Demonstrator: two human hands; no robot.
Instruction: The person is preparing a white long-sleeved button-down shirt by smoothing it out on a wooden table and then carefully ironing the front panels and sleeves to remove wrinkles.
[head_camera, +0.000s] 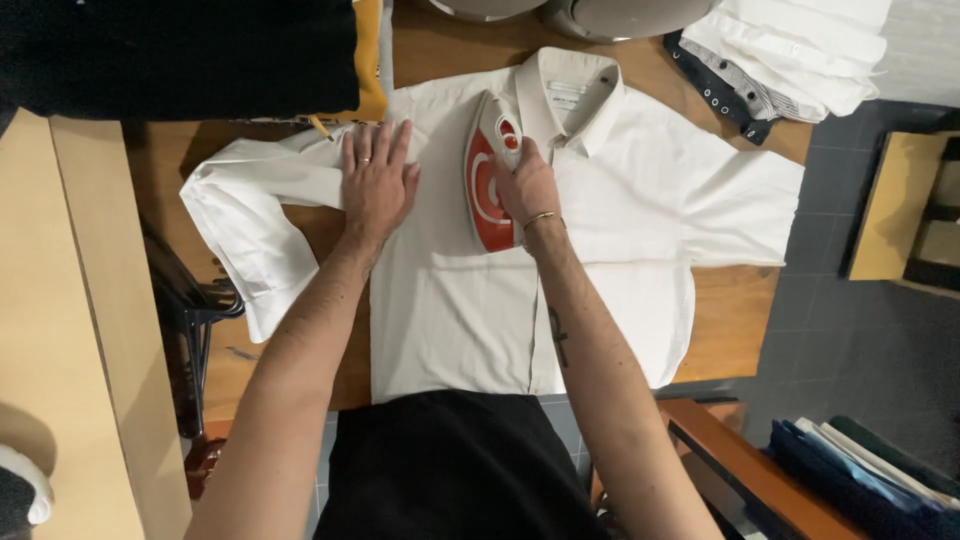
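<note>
A white button-up shirt (620, 210) lies spread flat on a wooden table (735, 325), collar at the far side. My right hand (525, 185) grips the handle of a red and white iron (485, 185) that rests on the shirt's chest just left of the collar. My left hand (378, 180) presses flat, fingers apart, on the shirt's left shoulder beside the iron. The left sleeve (240, 230) is folded back on the table.
Folded white clothes (800, 45) and a dark dotted garment (725, 95) lie at the far right. Dark fabric over a yellow piece (372, 60) sits at the far left. A beige surface (70, 320) runs along the left. Stacked fabrics (870, 480) sit at lower right.
</note>
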